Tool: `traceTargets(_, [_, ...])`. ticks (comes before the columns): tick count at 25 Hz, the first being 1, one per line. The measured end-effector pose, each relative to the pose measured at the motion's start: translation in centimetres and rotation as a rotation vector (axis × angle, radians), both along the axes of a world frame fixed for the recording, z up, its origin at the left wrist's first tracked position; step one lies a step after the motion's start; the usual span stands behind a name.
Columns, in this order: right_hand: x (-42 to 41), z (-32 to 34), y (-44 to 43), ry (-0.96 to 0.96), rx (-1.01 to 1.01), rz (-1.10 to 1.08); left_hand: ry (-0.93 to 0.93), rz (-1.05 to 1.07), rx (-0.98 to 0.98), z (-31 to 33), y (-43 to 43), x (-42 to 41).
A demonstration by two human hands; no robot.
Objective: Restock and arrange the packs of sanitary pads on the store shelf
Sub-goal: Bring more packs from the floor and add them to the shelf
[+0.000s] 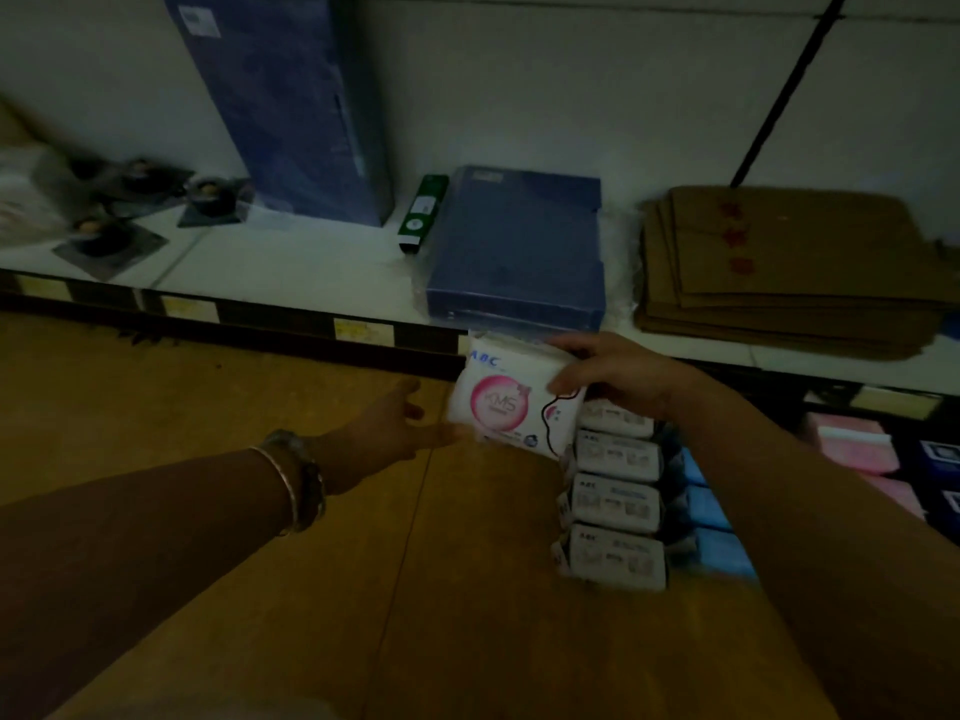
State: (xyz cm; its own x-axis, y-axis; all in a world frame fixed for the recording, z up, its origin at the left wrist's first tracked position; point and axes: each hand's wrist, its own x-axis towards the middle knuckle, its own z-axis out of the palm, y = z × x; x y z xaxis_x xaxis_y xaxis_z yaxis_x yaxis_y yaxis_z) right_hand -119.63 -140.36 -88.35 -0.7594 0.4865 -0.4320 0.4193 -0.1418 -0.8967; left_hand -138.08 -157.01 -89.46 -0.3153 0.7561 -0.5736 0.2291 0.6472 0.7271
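A white pad pack with a pink circle (504, 402) stands upright at the far end of a row of white pad packs (615, 496) on the yellowish shelf board (311, 589). My right hand (608, 374) grips the pack's upper right edge, fingers curled over its top. My left hand (389, 428), with bangles on the wrist, reaches in from the left, and its straight fingertips touch the pack's lower left corner.
Blue pad packs (711, 517) lie right of the white row, with pink packs (852, 444) further right. The white upper shelf (291, 262) carries blue boxes (514, 252), a green item (423, 213), brown envelopes (784, 267) and small dark packets (111, 241).
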Motion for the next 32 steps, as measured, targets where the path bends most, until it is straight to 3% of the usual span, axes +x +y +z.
traceTargets(7, [1.2,1.8,1.0,0.184,-0.105,-0.079,-0.466,0.048,0.200,0.8,2.4,-0.3])
traceTargets(10, [0.9,0.7,1.2,0.180,-0.127,-0.153,-0.557,0.079,0.244,0.4,3.6,-0.1])
traceTargets(15, [-0.1,1.3,-1.3,0.298,-0.242,-0.633,-0.705,0.236,0.215,0.7,2.8,0.1])
traceTargets(18, [-0.6,4.2,-4.2,0.278,-0.210,-0.773,-0.821,0.332,0.227,3.2,0.9,1.1])
traceTargets(24, [0.5,14.4,-6.7,0.179,-0.178,-0.790,-0.874,0.370,0.187,12.3,-1.7,2.7])
traceTargets(32, [2.1,35.9,-7.1,0.154,-0.081,-0.757,-0.817,0.325,0.210,33.5,-0.8,3.0])
